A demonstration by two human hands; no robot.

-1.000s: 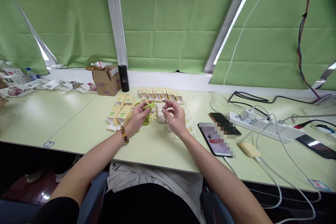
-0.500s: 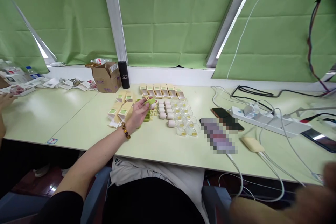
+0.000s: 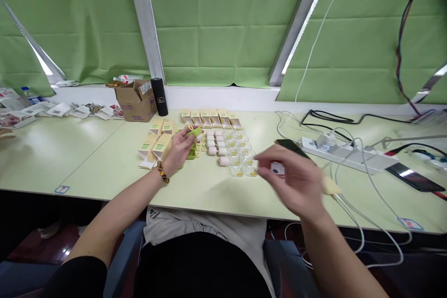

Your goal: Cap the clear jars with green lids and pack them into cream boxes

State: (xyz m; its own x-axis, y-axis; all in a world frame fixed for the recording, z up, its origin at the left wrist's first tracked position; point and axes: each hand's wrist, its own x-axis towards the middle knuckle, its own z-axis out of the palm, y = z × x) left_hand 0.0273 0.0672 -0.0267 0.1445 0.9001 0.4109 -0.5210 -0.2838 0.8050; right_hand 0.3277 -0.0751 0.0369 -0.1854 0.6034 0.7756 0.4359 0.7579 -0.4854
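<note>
My left hand (image 3: 179, 148) grips a small green case (image 3: 194, 132) with a thin yellow loop on top and a pale part at its side. Below it on the table are more green cases (image 3: 191, 153), partly hidden by the hand. Small yellow pieces (image 3: 200, 148) lie just right of them, then rows of pale pink cylinders (image 3: 212, 150) and clear plastic shells (image 3: 237, 171) with yellow marks. My right hand (image 3: 296, 179), slightly blurred, hovers right of the shells over the phones, thumb and forefinger apart, with nothing visible between them.
Cream boxes (image 3: 211, 119) line the back, and more cream boxes (image 3: 159, 148) stand left of my hand. Behind are a cardboard box (image 3: 136, 104) and a black cylinder (image 3: 159, 97). On the right lie a power strip (image 3: 349, 156), cables and a phone (image 3: 415, 177). Another person's hand (image 3: 6, 134) shows far left.
My right hand has swung in from the lower right corner to above the phones beside the clear shells. My left hand still holds the green case. The view has shifted slightly.
</note>
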